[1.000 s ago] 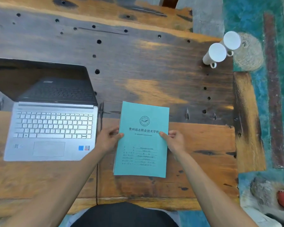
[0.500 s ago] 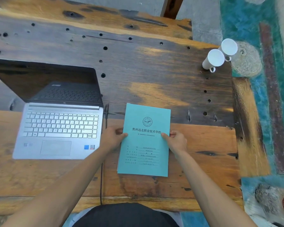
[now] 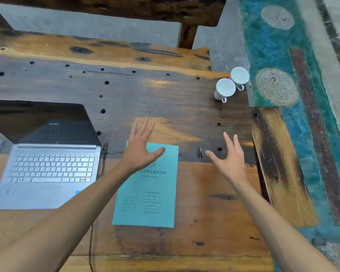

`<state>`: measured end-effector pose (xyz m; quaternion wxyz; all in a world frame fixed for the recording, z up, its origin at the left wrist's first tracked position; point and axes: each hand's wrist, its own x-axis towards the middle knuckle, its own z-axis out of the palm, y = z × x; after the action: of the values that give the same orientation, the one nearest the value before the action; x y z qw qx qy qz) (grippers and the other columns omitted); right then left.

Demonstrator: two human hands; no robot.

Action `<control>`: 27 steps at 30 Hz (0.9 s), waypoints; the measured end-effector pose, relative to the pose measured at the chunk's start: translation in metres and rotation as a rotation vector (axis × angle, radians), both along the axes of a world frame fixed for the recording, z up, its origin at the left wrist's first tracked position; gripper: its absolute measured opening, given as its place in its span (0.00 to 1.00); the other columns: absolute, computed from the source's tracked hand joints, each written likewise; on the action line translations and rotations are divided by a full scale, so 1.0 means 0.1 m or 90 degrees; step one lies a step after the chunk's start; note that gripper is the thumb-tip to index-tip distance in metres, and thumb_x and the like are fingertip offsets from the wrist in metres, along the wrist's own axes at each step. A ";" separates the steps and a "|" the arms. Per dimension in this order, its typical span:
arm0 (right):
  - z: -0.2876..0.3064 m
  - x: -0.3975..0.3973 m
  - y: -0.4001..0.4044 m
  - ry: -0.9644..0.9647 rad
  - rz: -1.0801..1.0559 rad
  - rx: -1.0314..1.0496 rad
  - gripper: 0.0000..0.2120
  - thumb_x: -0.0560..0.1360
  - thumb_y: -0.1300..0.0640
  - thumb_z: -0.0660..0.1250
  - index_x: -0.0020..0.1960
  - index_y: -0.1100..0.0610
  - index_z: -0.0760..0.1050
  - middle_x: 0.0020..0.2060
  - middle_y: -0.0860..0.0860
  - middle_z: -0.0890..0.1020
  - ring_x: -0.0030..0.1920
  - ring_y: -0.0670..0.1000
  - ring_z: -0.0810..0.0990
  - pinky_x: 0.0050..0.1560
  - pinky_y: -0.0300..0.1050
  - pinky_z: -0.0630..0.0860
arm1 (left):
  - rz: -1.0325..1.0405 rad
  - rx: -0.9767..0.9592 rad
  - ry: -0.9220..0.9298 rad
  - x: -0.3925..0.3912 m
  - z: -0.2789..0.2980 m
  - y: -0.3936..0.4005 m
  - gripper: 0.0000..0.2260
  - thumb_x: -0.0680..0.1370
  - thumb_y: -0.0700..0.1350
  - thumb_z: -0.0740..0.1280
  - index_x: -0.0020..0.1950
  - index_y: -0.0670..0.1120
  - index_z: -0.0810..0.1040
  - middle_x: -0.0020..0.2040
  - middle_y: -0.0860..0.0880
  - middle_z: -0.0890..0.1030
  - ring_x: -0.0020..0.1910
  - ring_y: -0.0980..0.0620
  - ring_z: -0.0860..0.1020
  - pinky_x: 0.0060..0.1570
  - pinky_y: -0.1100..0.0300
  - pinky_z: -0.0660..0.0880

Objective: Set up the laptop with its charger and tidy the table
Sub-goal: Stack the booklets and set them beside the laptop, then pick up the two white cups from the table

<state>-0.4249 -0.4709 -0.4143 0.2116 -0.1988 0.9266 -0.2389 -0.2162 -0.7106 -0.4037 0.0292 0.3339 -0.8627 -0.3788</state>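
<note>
The teal booklet (image 3: 147, 193) lies flat on the wooden table (image 3: 165, 103), just right of the open laptop (image 3: 47, 169). The left hand (image 3: 139, 152), fingers spread and empty, covers the booklet's top-left corner. The right hand (image 3: 229, 160), also spread wide, is at the booklet's 2 o'clock. Two white cups (image 3: 232, 83) stand at 1 o'clock, well apart.

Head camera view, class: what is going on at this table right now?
A person sits at a wooden table with both hands open and holding nothing. The left hand hovers over the top edge of a teal booklet lying flat; the right hand is beside it, over bare wood. An open silver laptop sits to the left, screen dark. Two white cups stand at the far right corner.
</note>
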 end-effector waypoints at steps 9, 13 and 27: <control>0.11 -1.37 -0.11 0.020 0.028 -0.036 0.47 0.69 0.29 0.69 0.80 0.37 0.50 0.82 0.45 0.48 0.81 0.51 0.51 0.75 0.56 0.60 | -0.015 0.032 0.054 -1.46 0.11 0.24 0.47 0.73 0.61 0.72 0.82 0.56 0.47 0.83 0.57 0.46 0.82 0.47 0.43 0.77 0.48 0.49; 0.10 -1.84 -0.18 -0.010 0.005 -0.061 0.46 0.71 0.32 0.71 0.81 0.40 0.51 0.82 0.46 0.50 0.81 0.52 0.54 0.75 0.54 0.60 | 0.004 0.071 0.056 -1.99 0.09 0.32 0.48 0.73 0.59 0.74 0.83 0.54 0.47 0.83 0.56 0.47 0.82 0.49 0.46 0.77 0.51 0.49; -0.48 -3.15 -0.76 -0.320 -0.207 -0.311 0.24 0.80 0.49 0.67 0.74 0.49 0.65 0.66 0.52 0.77 0.64 0.50 0.77 0.60 0.51 0.79 | 0.333 0.445 0.118 -3.53 -0.72 0.70 0.18 0.74 0.52 0.76 0.59 0.45 0.78 0.61 0.46 0.81 0.55 0.51 0.82 0.60 0.45 0.79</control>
<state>-0.7396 -0.5469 -0.4618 0.3378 -0.0291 0.7813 -0.5241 -0.5694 -0.6408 -0.4756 0.0869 0.4953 -0.5626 -0.6562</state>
